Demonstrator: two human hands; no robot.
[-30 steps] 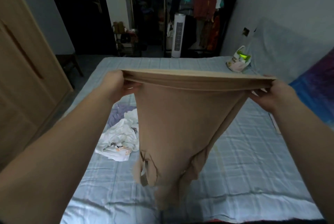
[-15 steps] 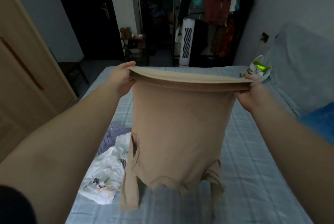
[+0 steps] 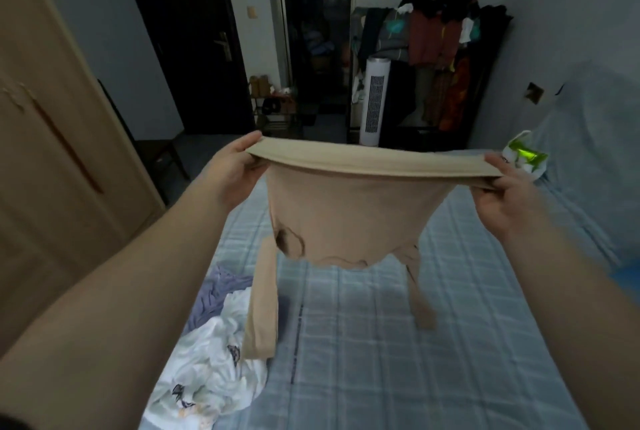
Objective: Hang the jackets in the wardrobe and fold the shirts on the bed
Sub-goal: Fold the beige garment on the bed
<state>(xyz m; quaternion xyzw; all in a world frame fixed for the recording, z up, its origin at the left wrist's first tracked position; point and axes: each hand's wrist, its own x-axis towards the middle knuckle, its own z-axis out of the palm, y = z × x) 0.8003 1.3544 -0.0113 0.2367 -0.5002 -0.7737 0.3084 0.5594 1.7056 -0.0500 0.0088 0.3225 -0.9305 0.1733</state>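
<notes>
Over the bed (image 3: pixel 381 377): tan long-sleeved shirt (image 3: pixel 346 218) is held up in the air, hem on top, neck opening at the bottom, both sleeves dangling toward the bed.
Left hand (image 3: pixel 230 175): fingers (image 3: pixel 254 163) curl round one hem corner, thumb on top.
Right hand (image 3: pixel 502 195): pinches the other hem corner the same way; the hem is pulled near-taut between the two.
Sleeve contact: can't tell if the cuffs touch the bed.
Step (my read): spreading the shirt before laying it flat to fold.
Handling: thin, stretchy knit, light, fully limp. It sags in the middle and won't hold shape. No breakage risk, but it creases and twists easily.
Where to hold: hem corners work for lowering it; for folding, take it at the shoulder seams, sleeves in first.
Bed's left near edge: crumpled white printed shirt (image 3: pixel 207 370) and a purple-grey garment (image 3: pixel 221 291), apparently not yet folded.
Left of the bed: wooden wardrobe (image 3: pixel 52 159), doors closed.
Bed's far right corner: white-and-green plastic bag (image 3: pixel 523 157).
Beyond the bed's foot: loaded clothes rack (image 3: pixel 443 48).
</notes>
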